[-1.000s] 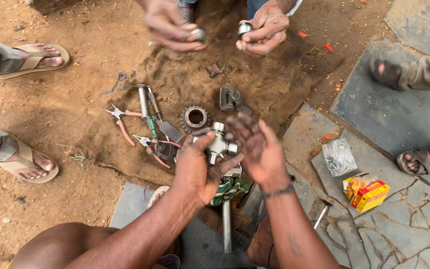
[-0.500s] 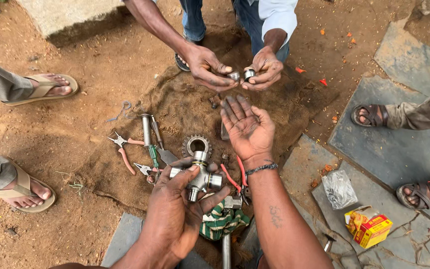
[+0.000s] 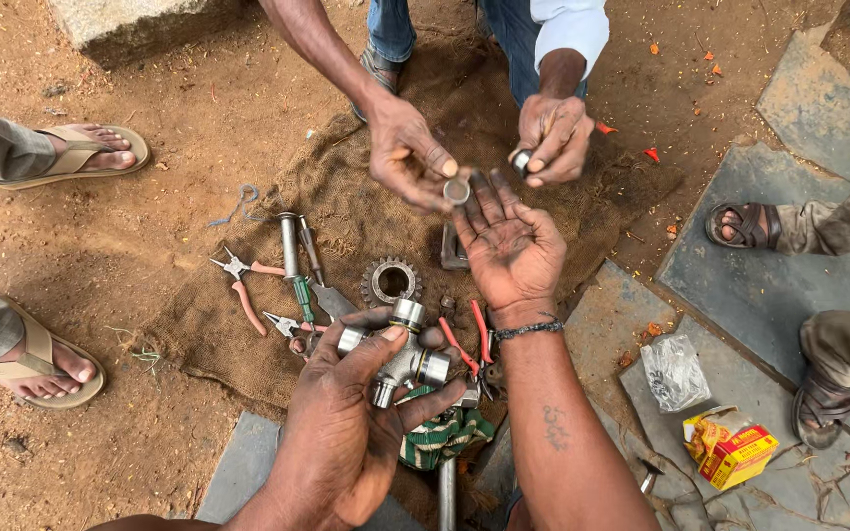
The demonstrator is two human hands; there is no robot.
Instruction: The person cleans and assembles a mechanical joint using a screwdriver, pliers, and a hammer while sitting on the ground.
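1. The left hand (image 3: 346,413) has its fingers wrapped around a metal cross joint (image 3: 400,356), near the middle, above the burlap sack (image 3: 346,211).
2. The right hand (image 3: 509,246) lies palm up, fingers spread, holding nothing.
3. Just beyond it, a co-worker's hand (image 3: 405,157) pinches a small bearing cup (image 3: 456,190).

1 silver four-armed metal cross joint (image 3: 400,354); 2 small round metal bearing caps (image 3: 456,190); 1 toothed steel gear ring (image 3: 390,280); approx. 3 red-handled pliers (image 3: 243,285); 4 sandalled feet (image 3: 81,152).
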